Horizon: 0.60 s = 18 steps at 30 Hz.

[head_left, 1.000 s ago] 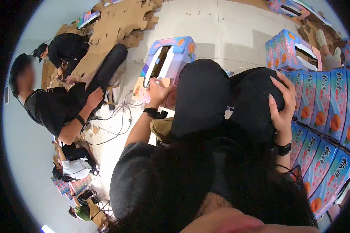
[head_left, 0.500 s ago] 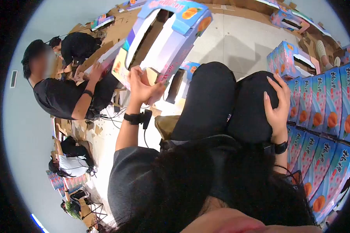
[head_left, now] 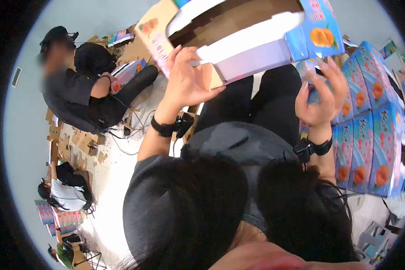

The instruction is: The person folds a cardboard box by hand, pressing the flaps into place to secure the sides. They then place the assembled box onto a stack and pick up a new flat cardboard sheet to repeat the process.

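A printed carton with an oblong opening and peach pictures (head_left: 256, 65) is held up over my knees, its blue end to the right. My left hand (head_left: 184, 81) grips its near left corner by a cardboard flap. My right hand (head_left: 321, 96) is raised just below the blue end, fingers apart and slightly curled, with nothing in it. Whether its fingertips touch the carton is hard to tell.
Upright printed cartons (head_left: 360, 148) stand in rows to my right. A person in black (head_left: 76, 94) sits at the left holding a carton (head_left: 126, 74). Other people sit further down the left side. Cardboard scraps (head_left: 87, 141) and cables lie on the floor.
The carton has swung round to lie crosswise and moved right in my left hand. My right hand has risen from my knee towards its blue end. My view has turned somewhat.
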{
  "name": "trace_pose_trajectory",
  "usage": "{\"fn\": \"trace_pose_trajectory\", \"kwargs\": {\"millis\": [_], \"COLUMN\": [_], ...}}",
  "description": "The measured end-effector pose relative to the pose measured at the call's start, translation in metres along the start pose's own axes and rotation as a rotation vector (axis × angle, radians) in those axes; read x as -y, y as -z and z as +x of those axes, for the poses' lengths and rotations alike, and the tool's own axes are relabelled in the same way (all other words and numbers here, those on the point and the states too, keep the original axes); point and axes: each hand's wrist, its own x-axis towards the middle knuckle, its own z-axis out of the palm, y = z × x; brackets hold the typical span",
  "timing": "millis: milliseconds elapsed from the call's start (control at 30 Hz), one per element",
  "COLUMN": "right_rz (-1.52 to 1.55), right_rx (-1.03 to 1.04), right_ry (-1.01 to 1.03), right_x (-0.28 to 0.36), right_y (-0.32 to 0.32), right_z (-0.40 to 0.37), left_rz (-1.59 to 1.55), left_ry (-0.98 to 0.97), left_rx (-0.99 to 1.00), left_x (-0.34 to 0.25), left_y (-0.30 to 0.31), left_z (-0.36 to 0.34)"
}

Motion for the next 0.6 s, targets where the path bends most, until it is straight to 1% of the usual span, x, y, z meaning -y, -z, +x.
{"fn": "trace_pose_trajectory", "kwargs": {"millis": [67,133,167,200,267,300,333,400,433,533,567,600], "right_rz": [0.040,0.020,0.020,0.013,0.031,-0.039,-0.111,-0.046,-0.035,-0.057,-0.051,-0.058], "right_rx": [-0.025,0.119,0.187,0.249,0.361,0.551,0.742,0.674,0.612,0.563,0.603,0.576], "right_ry": [0.028,-0.039,-0.071,-0.099,-0.081,-0.099,-0.123,-0.219,-0.227,-0.213,-0.221,-0.238], "right_x": [0.004,0.010,0.007,0.002,-0.016,-0.022,-0.025,-0.019,-0.020,-0.020,-0.018,-0.015], "right_y": [0.016,0.031,0.031,0.028,0.005,-0.006,-0.009,-0.007,-0.011,-0.017,-0.013,-0.012], "right_z": [0.015,0.019,0.016,0.013,-0.011,-0.033,-0.045,-0.032,-0.035,-0.042,-0.040,-0.042], "left_rz": [-0.107,-0.135,-0.128,-0.160,-0.158,-0.182,-0.167,-0.119,-0.086,-0.103,-0.100,-0.104], "left_ry": [-0.058,-0.095,-0.131,-0.166,-0.139,-0.158,-0.191,-0.129,-0.089,-0.109,-0.110,-0.097], "left_rx": [0.073,0.188,0.211,0.251,0.300,0.271,0.301,0.306,0.328,0.258,0.262,0.274], "left_x": [-0.008,-0.014,-0.017,-0.020,-0.035,-0.033,-0.029,-0.034,-0.035,-0.035,-0.037,-0.041], "left_y": [-0.005,-0.014,-0.018,-0.020,-0.017,-0.022,-0.024,-0.025,-0.025,-0.026,-0.023,-0.020], "left_z": [-0.005,-0.017,-0.016,-0.014,-0.006,-0.008,-0.006,-0.001,0.000,0.000,0.001,0.003]}}
